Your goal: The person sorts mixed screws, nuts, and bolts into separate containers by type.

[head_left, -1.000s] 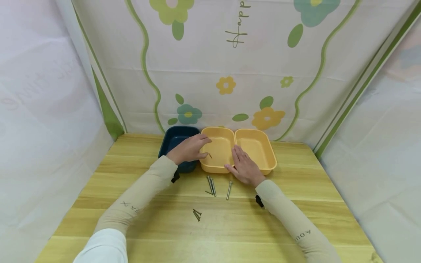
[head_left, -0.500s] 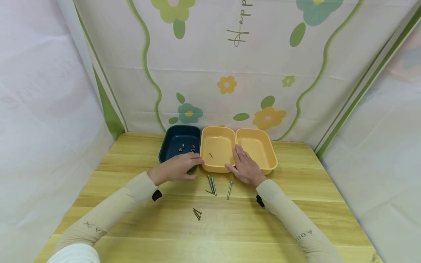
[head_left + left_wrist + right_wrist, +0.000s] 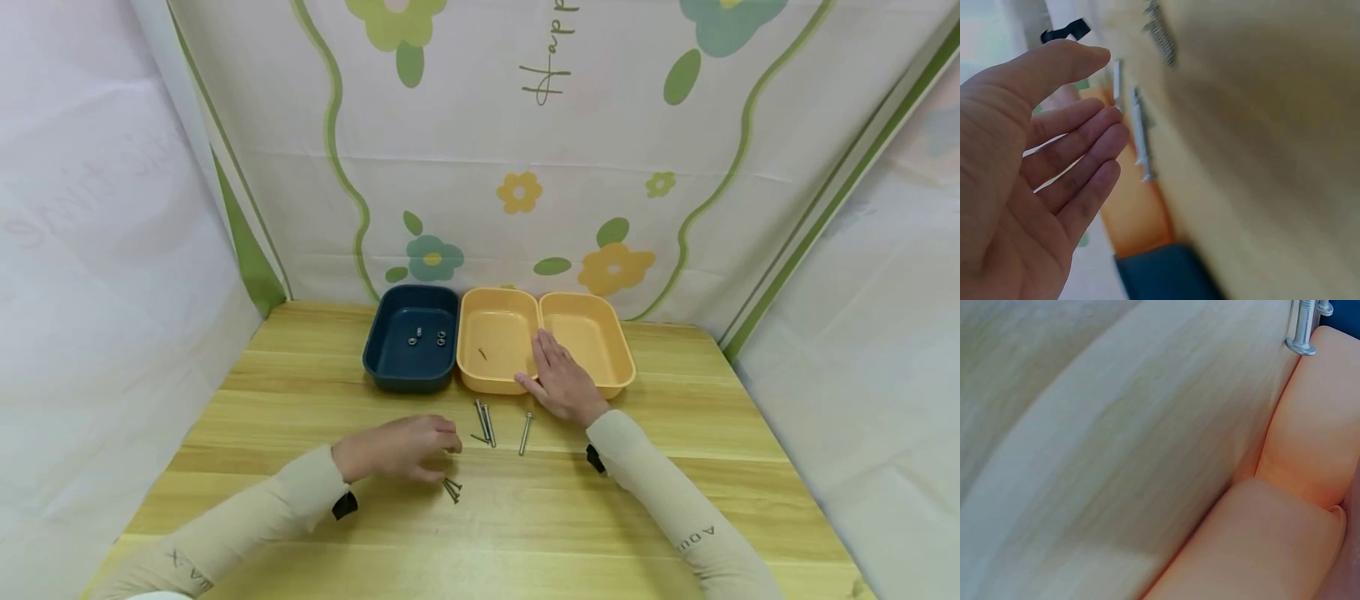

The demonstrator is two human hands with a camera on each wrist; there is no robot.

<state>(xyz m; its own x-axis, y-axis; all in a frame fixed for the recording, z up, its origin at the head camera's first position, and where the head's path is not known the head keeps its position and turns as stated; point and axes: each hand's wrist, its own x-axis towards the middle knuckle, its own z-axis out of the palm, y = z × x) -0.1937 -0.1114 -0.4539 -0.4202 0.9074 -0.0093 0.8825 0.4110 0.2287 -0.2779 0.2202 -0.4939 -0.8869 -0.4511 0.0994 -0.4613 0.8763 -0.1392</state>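
My left hand (image 3: 401, 448) hovers low over the table with loosely bent fingers, thumb right by a small cluster of bronze-coloured screws (image 3: 452, 490). In the left wrist view nothing is between its thumb and fingers, and the screws (image 3: 1161, 36) lie beyond the thumb. My right hand (image 3: 562, 382) rests with straight fingers across the adjoining rims of the middle yellow tray (image 3: 495, 386) and the right yellow tray (image 3: 626, 354). One small screw (image 3: 482, 354) lies in the middle tray. Several nuts (image 3: 441, 337) sit in the dark blue tray (image 3: 408, 383).
Two long silver bolts (image 3: 486, 425) lie side by side in front of the middle tray, a short screw (image 3: 479, 439) beside them. A third bolt (image 3: 526, 433) lies to their right. Behind the trays hangs a flower-printed cloth (image 3: 450, 125), which closes off the table's far edge.
My left hand has drawn back from above the middle tray, past the blue tray, to the screws on the table. The nuts have come into sight. My right hand stays put.
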